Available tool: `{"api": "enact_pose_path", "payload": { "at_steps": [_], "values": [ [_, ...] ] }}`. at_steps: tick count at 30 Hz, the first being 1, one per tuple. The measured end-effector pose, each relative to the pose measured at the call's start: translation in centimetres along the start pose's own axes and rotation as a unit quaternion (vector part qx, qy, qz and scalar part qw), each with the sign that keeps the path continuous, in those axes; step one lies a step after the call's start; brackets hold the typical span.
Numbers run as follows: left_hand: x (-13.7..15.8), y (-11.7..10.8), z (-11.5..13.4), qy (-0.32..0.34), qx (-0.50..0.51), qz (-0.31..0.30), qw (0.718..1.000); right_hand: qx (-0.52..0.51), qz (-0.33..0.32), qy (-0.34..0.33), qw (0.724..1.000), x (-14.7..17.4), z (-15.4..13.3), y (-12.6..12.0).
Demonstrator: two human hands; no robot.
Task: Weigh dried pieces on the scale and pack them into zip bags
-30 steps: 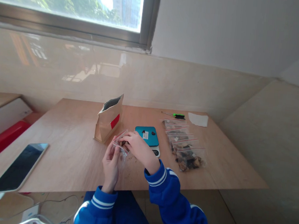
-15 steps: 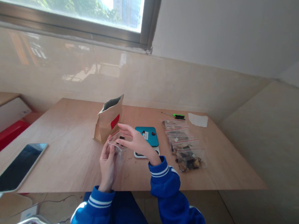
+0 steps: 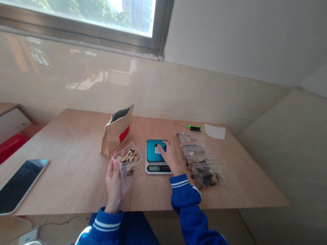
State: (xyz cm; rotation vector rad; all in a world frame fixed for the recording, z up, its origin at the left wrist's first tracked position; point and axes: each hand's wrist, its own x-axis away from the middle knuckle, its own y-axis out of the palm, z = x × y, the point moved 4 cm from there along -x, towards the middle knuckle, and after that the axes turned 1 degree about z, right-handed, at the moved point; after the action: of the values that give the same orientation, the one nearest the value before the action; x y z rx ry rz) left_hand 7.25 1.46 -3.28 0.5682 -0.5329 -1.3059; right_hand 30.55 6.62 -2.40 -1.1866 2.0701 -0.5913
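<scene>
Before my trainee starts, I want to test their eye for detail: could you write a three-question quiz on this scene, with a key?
1. What does the left hand hold? A) a smartphone B) a clear zip bag C) a screwdriver
2. True or false: the brown paper pouch stands upright with its top open.
3. Fill the gap: the right hand is over the blue-topped digital ____.

Key: 1 B; 2 true; 3 scale.

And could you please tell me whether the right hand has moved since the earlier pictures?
Yes: judged against the scale, the right hand has moved right, from the open bag to the scale's blue platform.
</scene>
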Motion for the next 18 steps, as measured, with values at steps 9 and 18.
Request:
{"api": "enact_pose_path", "payload": {
  "at_steps": [9,18],
  "values": [
    [0.5,-0.1,-0.2,0.003,-0.026,-0.015,1.000,0.081,0.018,0.012,0.997,-0.4,0.5,3.5],
    [0.7,-0.1,0.2,0.003,-0.038,-0.012,0.999,0.031,0.022,-0.019,0.999,-0.2,1.5,2.3]
  ]
}}
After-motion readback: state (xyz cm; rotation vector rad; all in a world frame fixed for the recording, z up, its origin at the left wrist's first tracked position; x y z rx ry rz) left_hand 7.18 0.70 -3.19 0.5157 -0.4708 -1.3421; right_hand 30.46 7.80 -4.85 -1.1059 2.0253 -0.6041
